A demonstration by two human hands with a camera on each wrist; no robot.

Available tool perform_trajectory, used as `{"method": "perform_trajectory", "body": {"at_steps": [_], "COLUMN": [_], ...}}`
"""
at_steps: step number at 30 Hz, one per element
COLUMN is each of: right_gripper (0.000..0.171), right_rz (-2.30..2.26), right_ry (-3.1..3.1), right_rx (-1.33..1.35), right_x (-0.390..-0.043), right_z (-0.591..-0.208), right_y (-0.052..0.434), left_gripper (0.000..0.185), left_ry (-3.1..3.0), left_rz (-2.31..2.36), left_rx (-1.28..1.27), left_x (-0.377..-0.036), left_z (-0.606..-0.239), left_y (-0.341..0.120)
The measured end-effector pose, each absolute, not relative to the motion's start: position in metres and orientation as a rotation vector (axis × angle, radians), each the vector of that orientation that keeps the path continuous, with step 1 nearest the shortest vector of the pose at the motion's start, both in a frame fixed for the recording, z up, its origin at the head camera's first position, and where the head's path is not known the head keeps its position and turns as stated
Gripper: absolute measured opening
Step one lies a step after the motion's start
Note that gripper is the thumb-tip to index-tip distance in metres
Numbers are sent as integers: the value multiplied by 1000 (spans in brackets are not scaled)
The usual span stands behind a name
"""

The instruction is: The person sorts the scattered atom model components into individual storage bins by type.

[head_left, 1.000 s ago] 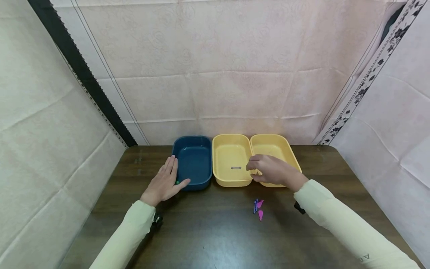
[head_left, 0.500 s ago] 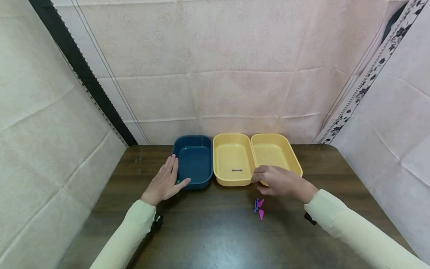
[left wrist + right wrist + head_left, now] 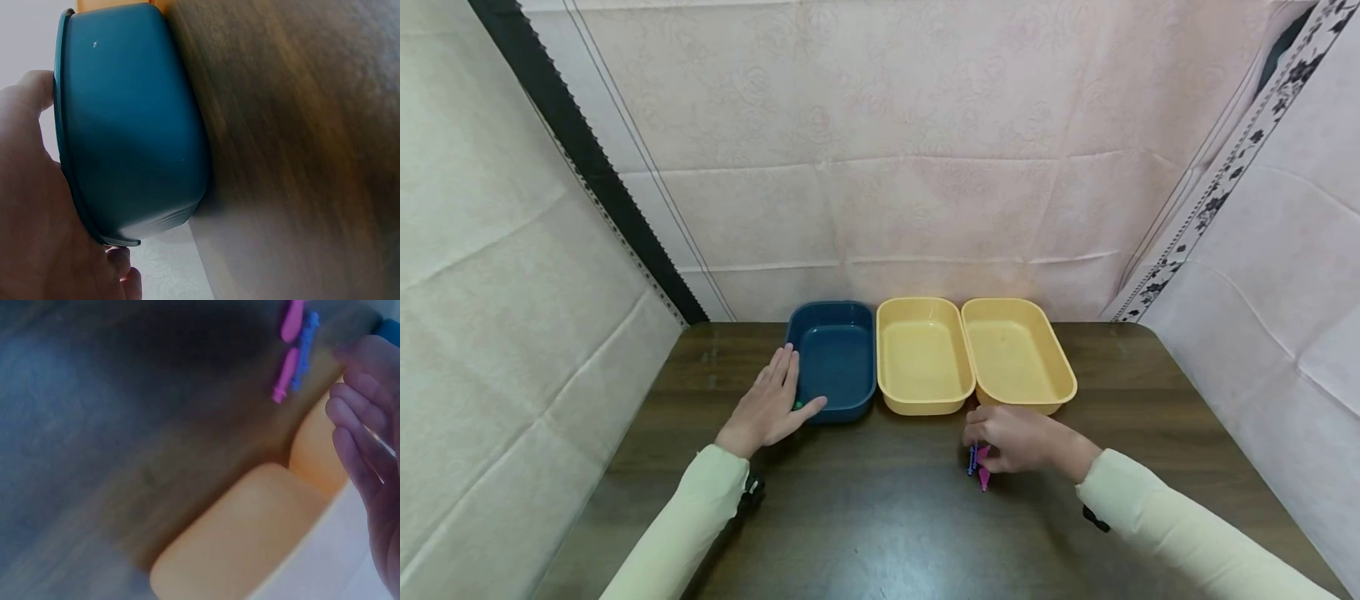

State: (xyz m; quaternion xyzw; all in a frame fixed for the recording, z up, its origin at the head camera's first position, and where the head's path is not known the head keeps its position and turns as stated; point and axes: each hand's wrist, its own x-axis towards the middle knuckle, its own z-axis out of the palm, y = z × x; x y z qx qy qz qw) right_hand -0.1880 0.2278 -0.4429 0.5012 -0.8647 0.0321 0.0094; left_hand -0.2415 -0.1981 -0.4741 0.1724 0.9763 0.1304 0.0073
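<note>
My left hand point(image 3: 763, 410) rests with straight, spread fingers at the near left corner of a dark blue tray point(image 3: 835, 350). In the left wrist view its thumb point(image 3: 39, 87) lies along the tray's rim. My right hand point(image 3: 1015, 437) is low over the table in front of the yellow trays, fingers loosely bent. Below its fingertips lie small plastic pieces: a blue rod-like piece point(image 3: 304, 353) and two pink teardrop-shaped pieces, one point(image 3: 286, 375) nearer the trays. The right wrist view shows a gap between the fingers and these pieces.
A yellow tray point(image 3: 925, 350) stands right of the blue one, with a second yellow tray point(image 3: 1018, 350) beside it. All three line the back of the dark wooden table point(image 3: 865, 517). Pale cloth point(image 3: 865, 208) hangs behind and at both sides.
My right hand has come down from the yellow trays toward me, to the pink and blue pieces. The small grey rod in the middle tray no longer shows. My left hand stays put.
</note>
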Motion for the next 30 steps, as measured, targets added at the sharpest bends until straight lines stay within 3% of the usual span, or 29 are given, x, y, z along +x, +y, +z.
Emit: {"method": "perform_trajectory", "body": {"at_steps": [30], "right_gripper": [16], "right_rz": [49], "right_ry": [-2728], "right_rx": [1696], "right_x": [-191], "right_z": [-466], "right_y": [205], "left_gripper": [108], "left_ry": [3057], "left_rz": [404], "left_rx": [533], "left_x": [-243], "left_z": [-477], "left_y": [-199]}}
